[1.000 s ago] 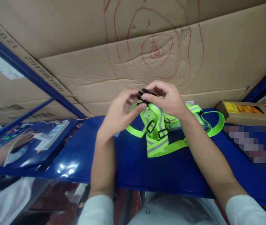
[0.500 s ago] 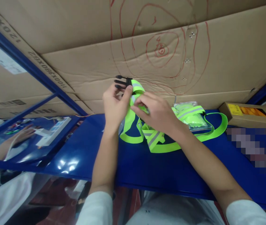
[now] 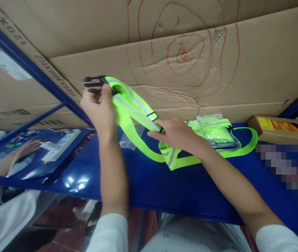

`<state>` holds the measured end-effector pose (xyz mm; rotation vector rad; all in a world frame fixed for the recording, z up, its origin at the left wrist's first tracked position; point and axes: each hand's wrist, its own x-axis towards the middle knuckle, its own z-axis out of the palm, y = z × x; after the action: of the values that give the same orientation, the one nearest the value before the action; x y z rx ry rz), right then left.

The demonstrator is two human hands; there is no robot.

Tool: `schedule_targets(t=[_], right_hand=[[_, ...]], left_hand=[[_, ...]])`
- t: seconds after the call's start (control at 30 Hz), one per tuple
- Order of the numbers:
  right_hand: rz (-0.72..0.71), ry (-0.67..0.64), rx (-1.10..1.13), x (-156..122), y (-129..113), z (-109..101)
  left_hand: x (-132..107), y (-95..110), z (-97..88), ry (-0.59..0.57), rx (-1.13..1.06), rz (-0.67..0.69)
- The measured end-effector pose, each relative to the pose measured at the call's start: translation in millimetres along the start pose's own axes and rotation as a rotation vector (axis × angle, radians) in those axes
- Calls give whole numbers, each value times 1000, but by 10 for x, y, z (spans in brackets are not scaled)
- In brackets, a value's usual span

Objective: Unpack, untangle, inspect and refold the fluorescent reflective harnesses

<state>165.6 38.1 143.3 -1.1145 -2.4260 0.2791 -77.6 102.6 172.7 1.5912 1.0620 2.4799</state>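
Note:
My left hand [image 3: 99, 105] is closed on the black side-release buckle [image 3: 96, 82] at the end of a neon yellow-green reflective strap [image 3: 133, 107] with a grey stripe. Its prongs point left. Between my hands the strap is stretched in a doubled run up off the table. My right hand [image 3: 176, 133] pinches the strap by a black slider [image 3: 152, 115], with the thumb and forefinger at its lower edge. More of the same strap [image 3: 185, 161] lies in loops on the blue tabletop [image 3: 154, 189], below and right of my right hand.
A clear plastic packet of neon material [image 3: 217, 134] lies behind the strap. An open-windowed cardboard box [image 3: 280, 129] stands at the right. Behind is a cardboard wall [image 3: 96, 66] with red rings. Leftward, past a blue frame bar, are a white power strip [image 3: 62, 145] and another person's hand [image 3: 30, 147].
My left hand has moved left with the buckle, drawing the strap out between my hands. The right hand stays near its place, and a clear plastic bag now shows beneath the strap.

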Motion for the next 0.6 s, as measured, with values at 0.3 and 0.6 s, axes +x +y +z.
schedule_targets(t=[0.3, 0.6], right_hand=[[-58, -447, -8, -183, 270, -383], [92, -554, -156, -257, 21, -280]], left_hand=[[377, -695, -619, 270, 103, -261], [393, -1003, -664, 213, 8, -230]])
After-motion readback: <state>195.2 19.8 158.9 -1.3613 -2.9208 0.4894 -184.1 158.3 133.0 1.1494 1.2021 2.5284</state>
